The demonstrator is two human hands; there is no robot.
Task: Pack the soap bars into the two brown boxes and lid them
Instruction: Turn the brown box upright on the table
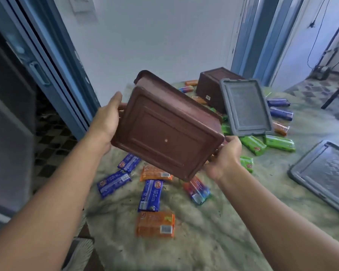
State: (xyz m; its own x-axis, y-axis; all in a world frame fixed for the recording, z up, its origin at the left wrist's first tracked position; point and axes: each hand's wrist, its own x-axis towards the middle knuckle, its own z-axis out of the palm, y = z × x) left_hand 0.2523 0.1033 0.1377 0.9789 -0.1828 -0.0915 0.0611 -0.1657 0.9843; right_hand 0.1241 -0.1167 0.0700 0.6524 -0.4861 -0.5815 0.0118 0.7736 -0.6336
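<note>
I hold a brown box [164, 132] in the air over the table, tipped so its underside faces me. My left hand [108, 122] grips its left end and my right hand [223, 159] grips its lower right corner. A second brown box [211, 85] lies upside down at the back of the table. A grey lid [245, 108] leans against it, and another grey lid [325, 177] lies flat at the right. Wrapped soap bars are scattered on the cloth: blue ones [151, 194], orange ones [155, 224], green ones [280, 142] and a multicoloured one [197, 189].
The table has a pale green cloth [204, 241]. A blue door frame [53, 61] and a dark cabinet stand to the left, a white wall behind. A patterned floor and a dark stand leg [337, 90] show at the far right.
</note>
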